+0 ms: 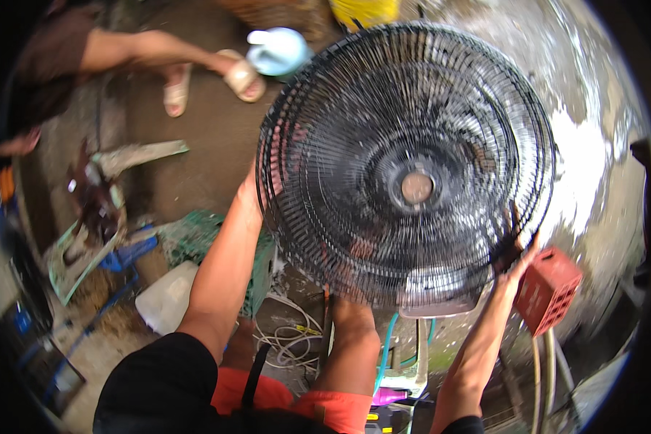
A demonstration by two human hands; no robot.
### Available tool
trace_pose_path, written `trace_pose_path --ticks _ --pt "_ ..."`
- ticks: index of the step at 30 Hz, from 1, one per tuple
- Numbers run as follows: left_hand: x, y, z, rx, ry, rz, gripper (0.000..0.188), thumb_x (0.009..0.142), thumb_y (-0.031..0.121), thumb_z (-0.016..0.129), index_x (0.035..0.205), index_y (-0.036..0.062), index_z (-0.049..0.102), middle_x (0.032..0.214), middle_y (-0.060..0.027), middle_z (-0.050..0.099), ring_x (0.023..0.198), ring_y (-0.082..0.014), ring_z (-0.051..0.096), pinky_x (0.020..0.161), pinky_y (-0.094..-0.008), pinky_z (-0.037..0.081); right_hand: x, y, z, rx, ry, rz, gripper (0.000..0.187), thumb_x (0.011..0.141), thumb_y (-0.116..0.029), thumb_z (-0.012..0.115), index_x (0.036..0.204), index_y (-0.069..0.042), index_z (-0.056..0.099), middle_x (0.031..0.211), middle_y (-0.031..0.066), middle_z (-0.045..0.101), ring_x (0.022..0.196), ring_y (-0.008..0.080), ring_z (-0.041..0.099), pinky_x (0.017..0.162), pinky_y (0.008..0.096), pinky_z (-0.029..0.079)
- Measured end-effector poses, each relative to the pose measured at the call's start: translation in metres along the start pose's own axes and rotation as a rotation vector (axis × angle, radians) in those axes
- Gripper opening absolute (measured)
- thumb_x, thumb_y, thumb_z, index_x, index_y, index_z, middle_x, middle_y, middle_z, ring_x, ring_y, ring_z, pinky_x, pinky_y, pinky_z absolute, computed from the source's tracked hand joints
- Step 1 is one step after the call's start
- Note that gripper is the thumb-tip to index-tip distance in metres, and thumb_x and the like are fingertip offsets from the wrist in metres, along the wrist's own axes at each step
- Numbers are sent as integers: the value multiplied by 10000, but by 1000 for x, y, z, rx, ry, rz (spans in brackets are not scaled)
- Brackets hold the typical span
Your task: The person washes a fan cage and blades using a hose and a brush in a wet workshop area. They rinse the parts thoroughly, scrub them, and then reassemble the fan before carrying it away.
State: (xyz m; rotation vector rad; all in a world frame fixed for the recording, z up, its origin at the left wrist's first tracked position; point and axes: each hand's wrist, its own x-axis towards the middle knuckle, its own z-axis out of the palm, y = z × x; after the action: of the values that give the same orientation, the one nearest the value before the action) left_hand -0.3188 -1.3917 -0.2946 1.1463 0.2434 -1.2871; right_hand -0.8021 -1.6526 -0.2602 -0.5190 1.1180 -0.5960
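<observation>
Black wire fan guard (pixel 406 158) is held up over wet floor (pixel 586 137), left hand (pixel 251 189) gripping its left rim, right hand (pixel 521 262) its lower-right rim, near a red hollow block (pixel 545 291).

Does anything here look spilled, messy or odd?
Yes: the ground right of the black fan grille gleams as if wet, perhaps from spilled water. Below the grille, a pale cord or hose lies in loose, untidy loops.
</observation>
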Motion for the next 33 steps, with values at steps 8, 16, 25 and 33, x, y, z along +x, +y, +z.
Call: trace_pose_path --ticks 8,16,25,33 --pt "-337 159 -49 -236 231 240 465 1024 445 467 1306 94 582 1180 -60 645 1046 -194 618 941 -378 504 -219 -51 237 -287 -60 -193 929 875 -750 333 1514 -76 339 1582 148 282 1468 364 206 1182 579 114" --pt "-695 217 -196 -351 446 625 497 1008 478 482 1304 91 579 1161 -57 640 1038 -203 612 945 -401 497 -394 -25 504 -375 -583 99 911 879 -740 361 1504 -78 355 1548 143 344 1430 356 281 1160 579 187" --pt "-982 51 -434 -733 815 870 506 1004 485 482 1317 96 568 1188 -54 631 1058 -207 606 951 -402 494 -661 188 722 -570 -800 97 756 890 -642 520 1415 -99 470 1388 142 504 1212 318 502 1049 489 396" --pt "-1150 -93 -576 -936 1091 802 514 1001 491 483 1329 101 558 1213 -52 624 1077 -211 602 956 -403 490 -757 465 777 -1013 -1154 349 643 898 -546 536 1375 -114 516 1340 107 576 1184 289 560 1035 508 413"
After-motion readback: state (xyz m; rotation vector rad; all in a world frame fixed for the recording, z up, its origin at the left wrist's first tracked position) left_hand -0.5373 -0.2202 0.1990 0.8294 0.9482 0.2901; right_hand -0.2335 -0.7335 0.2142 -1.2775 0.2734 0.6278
